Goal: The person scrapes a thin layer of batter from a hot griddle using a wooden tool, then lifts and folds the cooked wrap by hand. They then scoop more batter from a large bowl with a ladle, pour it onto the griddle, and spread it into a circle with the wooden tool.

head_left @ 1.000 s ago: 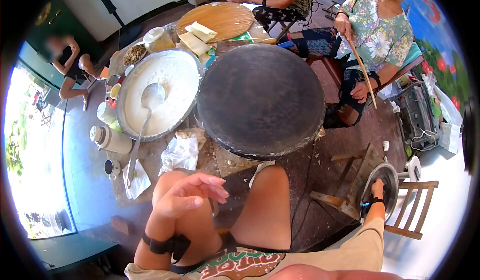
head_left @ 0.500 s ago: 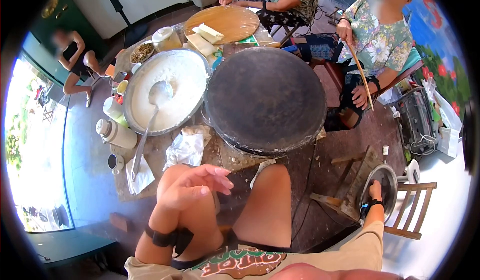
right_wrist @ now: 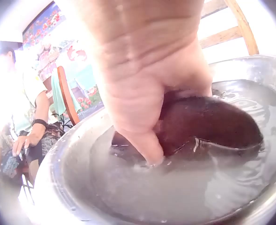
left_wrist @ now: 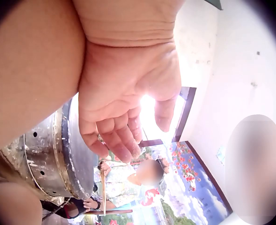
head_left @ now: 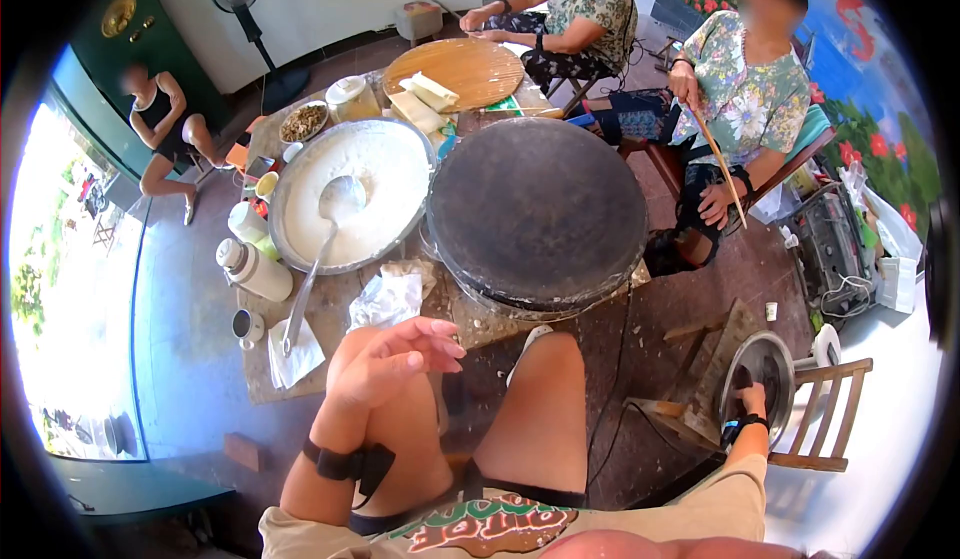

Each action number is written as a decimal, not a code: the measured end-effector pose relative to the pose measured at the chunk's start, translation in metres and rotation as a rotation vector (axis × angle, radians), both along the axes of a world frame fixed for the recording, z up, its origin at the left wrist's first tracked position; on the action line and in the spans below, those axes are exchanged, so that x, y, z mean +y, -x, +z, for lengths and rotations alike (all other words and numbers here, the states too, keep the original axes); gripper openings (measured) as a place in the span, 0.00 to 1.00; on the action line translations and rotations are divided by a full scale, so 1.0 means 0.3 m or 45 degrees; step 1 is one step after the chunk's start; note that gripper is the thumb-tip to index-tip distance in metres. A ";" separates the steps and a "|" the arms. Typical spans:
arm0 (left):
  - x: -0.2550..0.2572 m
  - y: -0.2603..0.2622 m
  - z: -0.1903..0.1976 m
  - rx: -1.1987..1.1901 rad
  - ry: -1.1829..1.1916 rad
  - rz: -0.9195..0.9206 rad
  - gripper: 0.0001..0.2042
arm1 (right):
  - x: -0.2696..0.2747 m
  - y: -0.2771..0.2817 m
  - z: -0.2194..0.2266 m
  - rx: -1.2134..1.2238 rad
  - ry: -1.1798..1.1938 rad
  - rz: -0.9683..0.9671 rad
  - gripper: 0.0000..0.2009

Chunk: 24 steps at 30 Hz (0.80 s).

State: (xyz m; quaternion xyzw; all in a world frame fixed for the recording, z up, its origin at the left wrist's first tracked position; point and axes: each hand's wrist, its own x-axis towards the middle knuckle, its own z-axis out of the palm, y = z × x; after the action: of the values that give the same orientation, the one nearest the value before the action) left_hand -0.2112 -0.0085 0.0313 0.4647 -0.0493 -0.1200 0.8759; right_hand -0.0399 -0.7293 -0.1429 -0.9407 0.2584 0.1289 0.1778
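As right wrist alone clarifies | fingers (right_wrist: 146, 143) grip dark object (right_wrist: 210, 123) in water (right_wrist: 147, 194)

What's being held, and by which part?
The right grip holds a dark brown thing in the basin, thumb on its near side, fingers hidden. The left grip holds nothing.

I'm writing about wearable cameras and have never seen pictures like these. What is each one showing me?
There is no robot here, just a person's bare hands. The widest picture comes from a camera on the head, looking forward and down. The others come from cameras worn on each wrist. On the table are a wide pan of white mixture, a ladle resting in it, and a large dark round plate. The left hand is relaxed, holding nothing. The right hand grips a dark object, partly dipped in cloudy liquid in a metal basin.
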 end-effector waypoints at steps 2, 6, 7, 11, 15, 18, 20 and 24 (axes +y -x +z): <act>0.001 0.007 -0.001 0.014 0.007 0.040 0.24 | -0.016 0.047 0.005 0.083 0.031 0.002 0.21; 0.001 0.013 -0.004 0.026 0.030 0.064 0.25 | 0.105 0.141 0.154 0.245 -0.158 -0.184 0.22; 0.002 0.017 -0.007 0.027 0.020 0.070 0.25 | 0.097 0.152 0.150 0.285 -0.227 -0.262 0.21; 0.008 0.026 -0.010 0.017 0.019 0.076 0.25 | -0.084 0.210 -0.046 0.162 -0.456 -0.400 0.15; 0.006 0.035 0.001 0.030 0.004 0.080 0.26 | -0.069 0.240 -0.048 -0.438 0.144 0.152 0.15; 0.004 0.032 -0.048 -0.054 -0.022 0.141 0.27 | -0.028 0.234 0.024 -0.664 0.156 0.089 0.19; 0.016 0.036 -0.074 -0.143 -0.050 0.081 0.27 | -0.085 0.218 0.021 -0.851 0.431 0.073 0.20; 0.010 0.026 -0.080 -0.135 0.001 0.066 0.28 | -0.036 0.238 0.254 -0.788 0.367 -0.060 0.18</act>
State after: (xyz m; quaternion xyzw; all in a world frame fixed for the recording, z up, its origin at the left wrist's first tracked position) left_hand -0.2190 -0.0054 0.0073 0.4713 -0.0836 -0.0726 0.8750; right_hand -0.1112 -0.7400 -0.0666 -0.9445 0.2294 -0.2047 0.1161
